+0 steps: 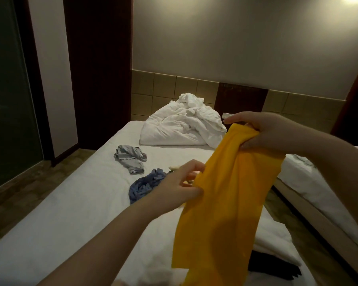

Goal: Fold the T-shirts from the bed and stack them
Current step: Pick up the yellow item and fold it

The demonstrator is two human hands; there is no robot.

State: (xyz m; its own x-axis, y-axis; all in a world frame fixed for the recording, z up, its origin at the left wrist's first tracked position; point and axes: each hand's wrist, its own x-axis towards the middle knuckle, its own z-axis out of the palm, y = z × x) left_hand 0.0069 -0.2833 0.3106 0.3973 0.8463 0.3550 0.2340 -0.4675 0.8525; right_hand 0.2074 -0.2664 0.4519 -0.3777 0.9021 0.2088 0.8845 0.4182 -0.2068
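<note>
The yellow T-shirt (221, 213) is gripped at its bunched upper end by the right hand (265, 133), with the fingers curled closely round the fabric and one finger extended. Below and left of that grip, the garment's side edge is pinched between the thumb and fingers of the left hand (180, 188). The T-shirt is held above the bed (70, 213) and hangs as a long, creased band. A crumpled blue T-shirt (145, 186) lies just behind the left hand, and a grey T-shirt (130, 157) lies beyond it.
</note>
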